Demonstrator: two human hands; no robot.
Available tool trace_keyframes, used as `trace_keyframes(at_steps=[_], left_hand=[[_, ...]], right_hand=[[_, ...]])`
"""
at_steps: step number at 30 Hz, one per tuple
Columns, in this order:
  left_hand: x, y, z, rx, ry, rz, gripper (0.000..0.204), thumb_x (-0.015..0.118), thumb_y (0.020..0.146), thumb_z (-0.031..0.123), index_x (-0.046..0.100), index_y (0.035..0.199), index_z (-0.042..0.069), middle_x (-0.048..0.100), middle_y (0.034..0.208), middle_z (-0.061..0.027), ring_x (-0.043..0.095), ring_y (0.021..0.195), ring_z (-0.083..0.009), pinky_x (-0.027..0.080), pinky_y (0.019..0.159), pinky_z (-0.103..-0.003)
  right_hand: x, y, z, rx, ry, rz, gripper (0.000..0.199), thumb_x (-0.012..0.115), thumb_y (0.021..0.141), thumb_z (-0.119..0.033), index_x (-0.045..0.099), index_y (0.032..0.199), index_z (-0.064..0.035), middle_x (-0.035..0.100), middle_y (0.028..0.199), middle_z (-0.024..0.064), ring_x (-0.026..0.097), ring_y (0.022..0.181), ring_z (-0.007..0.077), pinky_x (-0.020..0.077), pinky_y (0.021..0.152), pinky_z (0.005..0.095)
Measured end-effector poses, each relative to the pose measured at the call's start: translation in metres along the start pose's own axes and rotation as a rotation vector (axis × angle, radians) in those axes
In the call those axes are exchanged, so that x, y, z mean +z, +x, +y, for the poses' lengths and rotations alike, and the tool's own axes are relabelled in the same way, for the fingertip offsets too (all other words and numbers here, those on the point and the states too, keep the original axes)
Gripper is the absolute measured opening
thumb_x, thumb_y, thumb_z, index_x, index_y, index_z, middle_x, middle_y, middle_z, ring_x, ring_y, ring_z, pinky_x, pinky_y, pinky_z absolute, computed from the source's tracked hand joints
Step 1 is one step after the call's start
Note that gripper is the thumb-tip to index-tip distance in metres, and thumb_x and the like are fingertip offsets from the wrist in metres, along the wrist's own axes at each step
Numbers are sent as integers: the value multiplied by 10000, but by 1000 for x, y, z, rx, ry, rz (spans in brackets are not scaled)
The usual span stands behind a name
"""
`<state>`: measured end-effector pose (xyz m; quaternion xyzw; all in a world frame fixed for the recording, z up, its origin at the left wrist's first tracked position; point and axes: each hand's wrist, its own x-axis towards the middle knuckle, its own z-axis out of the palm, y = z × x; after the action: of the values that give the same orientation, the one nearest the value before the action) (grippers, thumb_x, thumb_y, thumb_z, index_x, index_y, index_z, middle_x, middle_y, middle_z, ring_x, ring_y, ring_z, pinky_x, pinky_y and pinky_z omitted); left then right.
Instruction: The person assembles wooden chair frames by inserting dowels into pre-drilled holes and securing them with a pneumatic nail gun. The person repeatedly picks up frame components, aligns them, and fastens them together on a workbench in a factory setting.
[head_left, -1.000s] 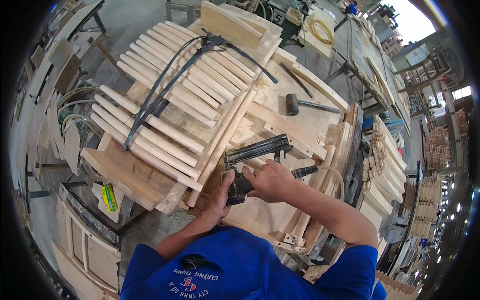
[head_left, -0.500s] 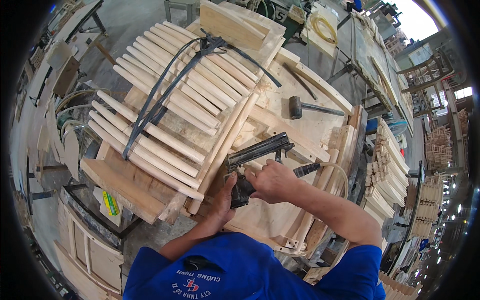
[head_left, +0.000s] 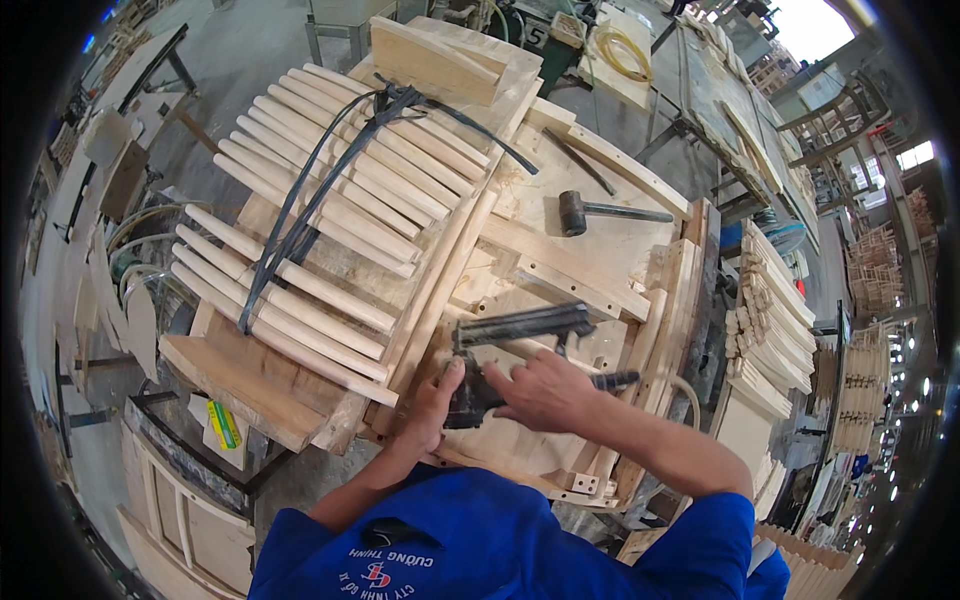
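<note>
A dark pneumatic nail gun (head_left: 520, 330) rests nose-down on a pale wooden workpiece (head_left: 530, 440) lying on the workbench (head_left: 620, 250). My right hand (head_left: 545, 390) is wrapped around the gun's grip, fingers spread over the handle. My left hand (head_left: 435, 405) presses against the gun's lower body and the wood beside it. Both forearms come up from blue sleeves at the lower edge. The gun's nose is hidden between my hands.
A black rubber mallet (head_left: 605, 212) lies on the bench behind the gun. Several turned wooden legs (head_left: 330, 230) are stacked to the left, with a black strap (head_left: 300, 215) across them. Piles of wooden parts (head_left: 770, 320) stand at the right. A yellow hose coil (head_left: 625, 50) lies far back.
The view has shifted slightly. My hands stay on the nail gun, which sits a little lower on the workpiece than before.
</note>
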<state>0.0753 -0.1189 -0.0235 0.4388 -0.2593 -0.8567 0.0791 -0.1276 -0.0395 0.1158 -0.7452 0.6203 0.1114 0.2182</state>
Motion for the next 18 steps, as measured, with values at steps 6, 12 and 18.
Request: trace_keyframes(at_steps=[6, 12, 18], left_hand=[[3, -49, 28, 1024, 1223, 124, 544, 791, 956, 245, 598, 1375, -43, 667, 1270, -236, 625, 1209, -429, 487, 1075, -520], [-19, -49, 24, 974, 1657, 73, 660, 855, 826, 156, 584, 1392, -48, 444, 1567, -316, 345, 1527, -510, 324, 1257, -567], [-14, -46, 28, 906, 1755, 38, 627, 827, 866, 134, 573, 1397, -83, 418, 1594, -326, 303, 1558, -511, 288, 1288, -545]], right_hand=[[6, -130, -31, 562, 353, 80, 550, 750, 958, -520, 648, 1232, -54, 765, 899, 196, 747, 834, 426, 577, 765, 492], [57, -268, -44, 1268, 458, 489, 467, 810, 939, -399, 654, 1167, -23, 750, 907, 242, 732, 868, 483, 562, 751, 544], [127, -369, -18, 1606, 163, 618, 475, 777, 962, -438, 617, 1153, -33, 743, 924, 276, 719, 891, 511, 551, 775, 583]])
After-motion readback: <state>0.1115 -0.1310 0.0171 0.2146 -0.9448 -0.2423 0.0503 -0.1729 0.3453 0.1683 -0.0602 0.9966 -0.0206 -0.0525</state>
